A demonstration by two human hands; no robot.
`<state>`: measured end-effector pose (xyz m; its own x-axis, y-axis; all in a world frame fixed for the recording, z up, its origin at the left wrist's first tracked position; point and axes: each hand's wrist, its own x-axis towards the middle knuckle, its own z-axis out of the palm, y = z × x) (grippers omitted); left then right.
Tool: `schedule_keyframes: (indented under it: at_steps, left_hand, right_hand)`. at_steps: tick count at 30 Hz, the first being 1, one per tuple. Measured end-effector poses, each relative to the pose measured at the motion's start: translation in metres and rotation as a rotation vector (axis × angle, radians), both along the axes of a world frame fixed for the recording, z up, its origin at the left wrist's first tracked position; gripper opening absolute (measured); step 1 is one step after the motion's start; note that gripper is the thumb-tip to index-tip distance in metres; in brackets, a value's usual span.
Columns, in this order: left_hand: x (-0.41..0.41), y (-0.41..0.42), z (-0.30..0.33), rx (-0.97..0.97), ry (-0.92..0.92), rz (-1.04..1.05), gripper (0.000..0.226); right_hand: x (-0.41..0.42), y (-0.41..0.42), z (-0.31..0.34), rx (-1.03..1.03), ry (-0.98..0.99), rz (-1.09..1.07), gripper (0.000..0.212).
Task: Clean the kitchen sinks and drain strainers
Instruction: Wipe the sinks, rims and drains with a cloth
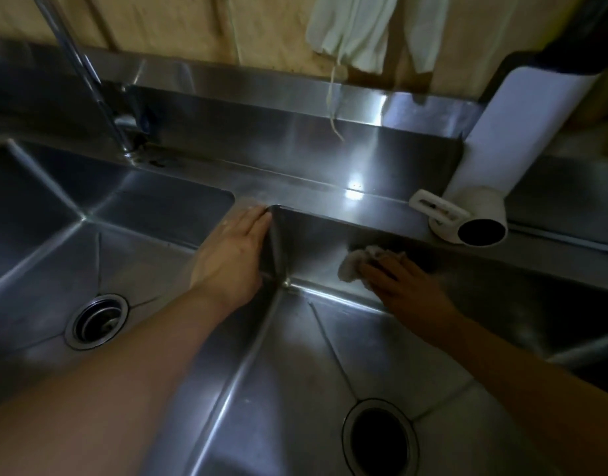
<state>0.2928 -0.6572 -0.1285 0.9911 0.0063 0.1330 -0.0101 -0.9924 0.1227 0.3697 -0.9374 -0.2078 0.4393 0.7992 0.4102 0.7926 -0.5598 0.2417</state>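
Two stainless steel sink basins lie side by side. The left basin (55,207) has a drain strainer (97,321) in its floor. The right basin (295,355) shows a dark open drain hole (380,436). My left hand (232,255) rests flat, fingers straight, on the divider between the basins. My right hand (404,283) presses a pale crumpled cloth (357,262) against the back wall of the right basin, fingers spread over it.
A faucet (89,77) rises at the back left. A white plastic holder (481,201) stands on the rear ledge (330,197) at right. Pale cloths (350,32) hang on the wall above the steel backsplash.
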Motion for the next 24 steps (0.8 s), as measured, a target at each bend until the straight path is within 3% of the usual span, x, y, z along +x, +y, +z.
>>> schedule_keyframes:
  at_steps: [3, 6, 7, 10, 15, 19, 22, 24]
  left_hand:
    - [0.001, 0.002, -0.002, 0.007, -0.010, -0.001, 0.087]
    - [0.002, 0.002, -0.003, 0.011, -0.017, -0.015, 0.088]
    - [0.002, 0.002, -0.003, 0.008, -0.019, -0.017, 0.087]
    - [0.001, 0.001, -0.002, -0.001, -0.021, -0.020, 0.087]
    - [-0.001, 0.000, 0.001, 0.023, 0.005, -0.006, 0.085]
    - [-0.002, 0.000, 0.002, 0.034, 0.024, -0.001, 0.084]
    - [0.000, 0.001, 0.001, 0.038, 0.015, -0.011, 0.085]
    - [0.000, 0.003, -0.001, 0.028, -0.001, -0.013, 0.084]
  right_hand:
    - [-0.009, -0.011, -0.057, -0.138, 0.234, -0.077, 0.040]
    - [-0.015, -0.016, -0.077, -0.426, 0.516, -0.306, 0.062]
    - [-0.015, -0.017, -0.073, -0.491, 0.514, -0.317, 0.062]
    - [-0.013, -0.025, -0.038, -0.346, 0.460, -0.242, 0.059]
    - [-0.018, -0.057, 0.035, -0.169, 0.019, -0.099, 0.050]
    - [-0.017, -0.064, 0.028, -0.140, 0.056, -0.156, 0.072]
    - [-0.020, -0.058, -0.013, -0.235, 0.195, -0.177, 0.049]
    - [-0.024, -0.051, -0.041, -0.391, 0.332, -0.208, 0.051]
